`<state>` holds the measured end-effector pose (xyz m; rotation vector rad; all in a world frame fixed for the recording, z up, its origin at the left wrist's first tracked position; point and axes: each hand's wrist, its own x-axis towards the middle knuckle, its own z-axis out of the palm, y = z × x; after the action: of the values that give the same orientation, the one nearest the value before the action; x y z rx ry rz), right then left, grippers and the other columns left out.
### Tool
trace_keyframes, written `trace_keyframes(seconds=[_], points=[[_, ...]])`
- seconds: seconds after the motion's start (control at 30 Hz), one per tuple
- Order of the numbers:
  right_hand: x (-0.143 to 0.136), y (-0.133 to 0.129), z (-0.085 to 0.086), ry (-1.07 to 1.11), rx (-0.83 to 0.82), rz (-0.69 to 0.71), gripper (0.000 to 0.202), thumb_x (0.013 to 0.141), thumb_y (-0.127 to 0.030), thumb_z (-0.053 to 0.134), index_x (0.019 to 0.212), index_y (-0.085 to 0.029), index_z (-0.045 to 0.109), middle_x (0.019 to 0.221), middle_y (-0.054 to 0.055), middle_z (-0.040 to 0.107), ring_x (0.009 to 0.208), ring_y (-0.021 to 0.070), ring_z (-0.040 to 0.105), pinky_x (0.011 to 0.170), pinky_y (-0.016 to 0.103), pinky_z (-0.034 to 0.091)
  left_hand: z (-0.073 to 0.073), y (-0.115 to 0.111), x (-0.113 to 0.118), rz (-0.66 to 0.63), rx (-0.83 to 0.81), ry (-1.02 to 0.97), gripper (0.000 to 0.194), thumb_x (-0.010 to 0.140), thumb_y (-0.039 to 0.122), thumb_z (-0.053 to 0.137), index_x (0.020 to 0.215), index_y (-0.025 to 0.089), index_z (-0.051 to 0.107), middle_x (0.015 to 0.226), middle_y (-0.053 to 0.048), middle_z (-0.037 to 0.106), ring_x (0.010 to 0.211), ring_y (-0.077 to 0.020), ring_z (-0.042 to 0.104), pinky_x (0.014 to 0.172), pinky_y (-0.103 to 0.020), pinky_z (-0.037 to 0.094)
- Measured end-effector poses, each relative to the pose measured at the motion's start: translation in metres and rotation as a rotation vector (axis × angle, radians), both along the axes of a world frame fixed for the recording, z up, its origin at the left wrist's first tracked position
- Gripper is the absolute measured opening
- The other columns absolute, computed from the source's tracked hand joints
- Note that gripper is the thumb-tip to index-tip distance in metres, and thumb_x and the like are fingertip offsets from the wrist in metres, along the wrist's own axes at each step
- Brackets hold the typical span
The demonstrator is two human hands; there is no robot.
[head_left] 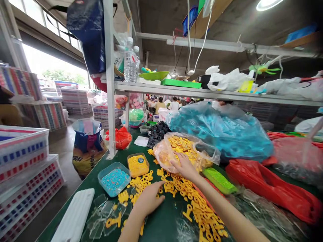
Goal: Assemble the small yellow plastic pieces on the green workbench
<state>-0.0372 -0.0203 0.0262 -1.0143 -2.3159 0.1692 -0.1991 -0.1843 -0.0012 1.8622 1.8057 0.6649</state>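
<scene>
My right hand [186, 165] lies with spread fingers at the near rim of a clear plastic bag [161, 155] full of yellow plastic parts [181, 144]. Over the loose yellow parts on the green table [168, 222] is my left hand [149, 198], palm down, its thumb and fingers apart and nothing visible in them. More yellow pieces [202, 215], some with ring ends, spread along beneath my right forearm. Beyond my left hand stand a tub of tiny yellow pieces [137, 164] and a tub of tiny blue pieces [114, 178].
A white ridged plastic piece [75, 215] and clear flat pieces [101, 215] lie at left. Black parts [158, 132] and a large blue bag [219, 129] sit behind. A green-filled tray [219, 179] and red bag [275, 188] are right. A shelf [151, 88] crosses above.
</scene>
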Motion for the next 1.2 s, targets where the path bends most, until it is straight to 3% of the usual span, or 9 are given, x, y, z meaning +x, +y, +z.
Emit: trace_keyframes(seconds=[0.17,0.3,0.43,0.6,0.83,1.0,1.2], points=[[0.006,-0.02,-0.031,0.001,0.039,0.067,0.047,0.093,-0.042,0.045,0.13,-0.016,0.053,0.132,0.016,0.057,0.127,0.029,0.047,0.11,0.05,0.036,0.002,0.001,0.006,-0.037,0.004,0.062,0.048,0.083,0.023,0.057,0.131,0.018,0.059,0.119,-0.008,0.069,0.104,-0.0251,0.064,0.096,-0.037,0.048],[0.017,-0.023,-0.043,0.035,0.252,0.062,0.038,0.095,-0.036,0.042,0.126,-0.018,0.056,0.134,0.016,0.054,0.126,0.0308,0.046,0.107,0.053,0.039,-0.002,0.005,0.006,-0.053,-0.022,0.101,0.034,0.085,0.023,0.058,0.117,0.02,0.067,0.115,-0.007,0.072,0.103,-0.0251,0.065,0.095,-0.036,0.049],[0.031,-0.031,-0.05,-0.042,0.324,0.127,0.035,0.094,-0.029,0.043,0.125,-0.02,0.058,0.135,0.015,0.054,0.126,0.0309,0.047,0.105,0.052,0.041,-0.004,0.009,0.005,-0.053,-0.024,0.111,0.03,0.087,0.022,0.057,0.115,0.019,0.069,0.115,-0.006,0.071,0.105,-0.0233,0.064,0.097,-0.035,0.048],[0.042,-0.039,-0.051,-0.126,0.264,0.306,0.029,0.094,-0.024,0.047,0.118,-0.021,0.062,0.133,0.014,0.055,0.126,0.0297,0.047,0.102,0.049,0.044,0.003,0.009,0.009,-0.051,-0.054,0.174,0.027,0.09,0.021,0.056,0.114,0.019,0.068,0.116,-0.007,0.071,0.108,-0.0231,0.064,0.099,-0.037,0.047],[0.038,-0.049,-0.05,-0.139,0.102,0.414,0.026,0.091,-0.019,0.051,0.115,-0.02,0.062,0.128,0.014,0.059,0.12,0.0288,0.051,0.098,0.05,0.047,0.011,0.003,0.023,-0.14,-0.076,0.215,0.024,0.094,0.026,0.054,0.115,0.023,0.066,0.118,-0.005,0.07,0.111,-0.0224,0.062,0.101,-0.038,0.046],[0.036,-0.057,-0.056,-0.198,0.019,0.425,0.03,0.091,-0.02,0.053,0.119,-0.016,0.061,0.123,0.012,0.064,0.118,0.028,0.053,0.102,0.048,0.044,0.011,0.006,0.023,-0.175,-0.066,0.244,0.022,0.095,0.023,0.054,0.113,0.023,0.067,0.115,-0.004,0.071,0.109,-0.0214,0.063,0.099,-0.037,0.046],[0.037,-0.054,-0.064,-0.28,0.012,0.405,0.031,0.091,-0.025,0.057,0.12,-0.016,0.061,0.124,0.014,0.064,0.118,0.0282,0.055,0.103,0.05,0.042,0.008,0.007,0.019,-0.19,0.06,0.299,0.019,0.096,0.022,0.052,0.108,0.022,0.067,0.106,-0.003,0.073,0.1,-0.0203,0.065,0.094,-0.037,0.047]])
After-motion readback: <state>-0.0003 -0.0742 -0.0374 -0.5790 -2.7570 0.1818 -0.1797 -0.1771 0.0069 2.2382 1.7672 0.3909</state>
